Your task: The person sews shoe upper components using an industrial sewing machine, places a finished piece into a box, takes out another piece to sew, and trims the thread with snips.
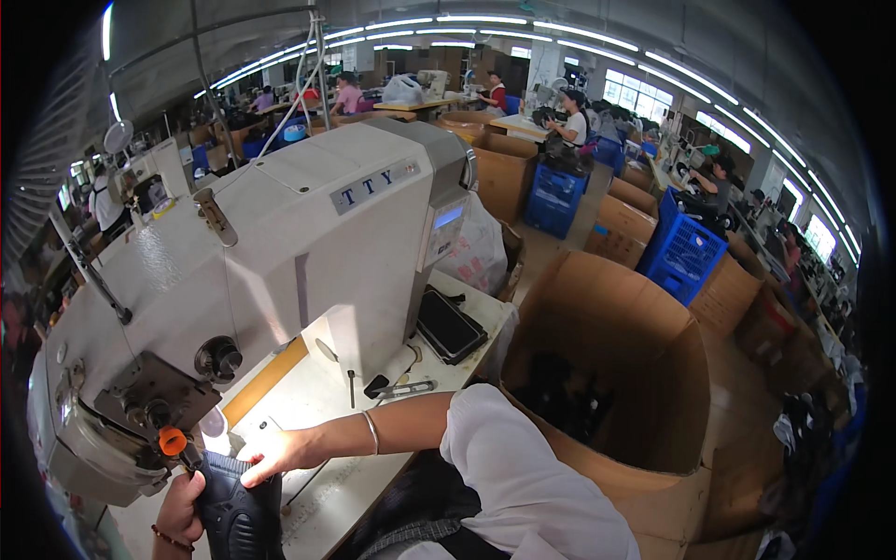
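A black moulded pad (233, 509), which looks like a knee pad with a raised oval shell, is under the head of a large white sewing machine (308, 215). My left hand (180, 509), with a beaded bracelet at the wrist, grips its left edge, thumb on top. My right hand (275, 453) reaches in from the right and pinches the upper right edge, thumb on the front. An orange round part (172, 441) sits on the machine head just above the pad. The needle and the stitching spot are hidden from view.
On the white table, right of my hands, lie a box cutter (401, 389) and a black flat case (450, 325). A large open carton (607, 373) with black pieces inside stands at my right. Beyond are blue crates (686, 247), more cartons and several people at machines.
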{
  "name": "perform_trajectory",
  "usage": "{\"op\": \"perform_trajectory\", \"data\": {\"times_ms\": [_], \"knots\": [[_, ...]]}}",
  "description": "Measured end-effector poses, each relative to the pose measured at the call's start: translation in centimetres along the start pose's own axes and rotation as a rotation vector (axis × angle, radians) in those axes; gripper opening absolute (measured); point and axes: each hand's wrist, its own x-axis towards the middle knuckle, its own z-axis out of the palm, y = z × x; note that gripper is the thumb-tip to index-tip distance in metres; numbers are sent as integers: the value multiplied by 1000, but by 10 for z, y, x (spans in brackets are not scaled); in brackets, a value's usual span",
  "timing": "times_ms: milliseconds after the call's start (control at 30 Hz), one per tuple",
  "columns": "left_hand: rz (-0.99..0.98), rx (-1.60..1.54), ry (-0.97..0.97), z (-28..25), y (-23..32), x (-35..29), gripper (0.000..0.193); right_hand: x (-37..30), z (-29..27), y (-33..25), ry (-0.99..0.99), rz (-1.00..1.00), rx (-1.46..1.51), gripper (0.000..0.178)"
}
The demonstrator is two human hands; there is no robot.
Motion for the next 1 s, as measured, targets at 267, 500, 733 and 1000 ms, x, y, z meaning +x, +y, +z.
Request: {"op": "perform_trajectory", "data": {"times_ms": [267,500,733,1000], "knots": [[5,4,176,-13,8,-4,43,3,3,-9,-55,133,-28,49],[-19,62,165,-3,10,-5,45,-8,3,-22,-25,173,-204,74],[46,198,249,-8,5,-5,27,-1,17,-4,-7,264,-7,65],[102,347,159,-20,8,0,23,-16,46,-11,222,247,-187,42]]}}
